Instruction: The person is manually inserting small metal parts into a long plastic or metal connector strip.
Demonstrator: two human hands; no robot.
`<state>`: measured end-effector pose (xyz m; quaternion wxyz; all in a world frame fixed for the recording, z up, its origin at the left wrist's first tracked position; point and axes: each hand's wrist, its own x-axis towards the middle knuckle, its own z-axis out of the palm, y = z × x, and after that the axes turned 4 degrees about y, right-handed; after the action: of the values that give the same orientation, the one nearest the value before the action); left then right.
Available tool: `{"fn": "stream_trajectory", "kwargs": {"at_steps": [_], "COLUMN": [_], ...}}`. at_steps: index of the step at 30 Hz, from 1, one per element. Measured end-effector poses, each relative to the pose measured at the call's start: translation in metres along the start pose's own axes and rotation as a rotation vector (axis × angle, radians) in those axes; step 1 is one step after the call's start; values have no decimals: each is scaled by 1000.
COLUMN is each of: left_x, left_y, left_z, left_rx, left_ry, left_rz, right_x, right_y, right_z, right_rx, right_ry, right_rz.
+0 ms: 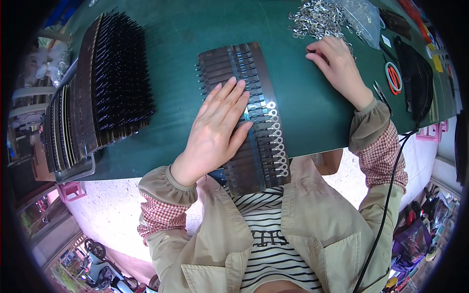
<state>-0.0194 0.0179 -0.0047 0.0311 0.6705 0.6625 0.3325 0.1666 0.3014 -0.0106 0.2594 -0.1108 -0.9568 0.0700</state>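
A long brown board (254, 171) lies across the green table, its near end over the edge towards me. Thin dark pieces sit in a row across it. Silver ring terminals (278, 141) line the nearer part of its right side; further up, the dark tips have no rings. Spread flat on the middle of the board is my left hand (217, 124), fingers stretched out. My right hand (334, 66) is beside a heap of loose silver ring terminals (317, 19) at the back right. Its fingers are curled in, thumb close to forefinger; whatever they may hold is too small to make out.
Stacked brown boards with many black bristling tips (122, 73) stand at the left. A clear plastic bag (364, 22) lies by the heap. Further right are red and white coils (393, 78), a pointed hand tool (382, 94), a black pouch (414, 73) and a hanging black cable (391, 190).
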Motion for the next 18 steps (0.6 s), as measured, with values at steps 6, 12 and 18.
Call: {"fn": "stream_trajectory", "kwargs": {"at_steps": [6, 12, 18], "left_x": [0, 0, 1], "left_y": [2, 3, 2], "left_z": [-1, -1, -1], "left_rx": [7, -4, -6], "left_ry": [-1, -4, -10], "left_rz": [-10, -15, -27], "right_x": [11, 11, 20], "right_y": [-20, -25, -60], "right_z": [9, 8, 9], "right_rx": [105, 299, 491], "right_ry": [12, -161, -250], "right_rz": [-88, 32, -79]}}
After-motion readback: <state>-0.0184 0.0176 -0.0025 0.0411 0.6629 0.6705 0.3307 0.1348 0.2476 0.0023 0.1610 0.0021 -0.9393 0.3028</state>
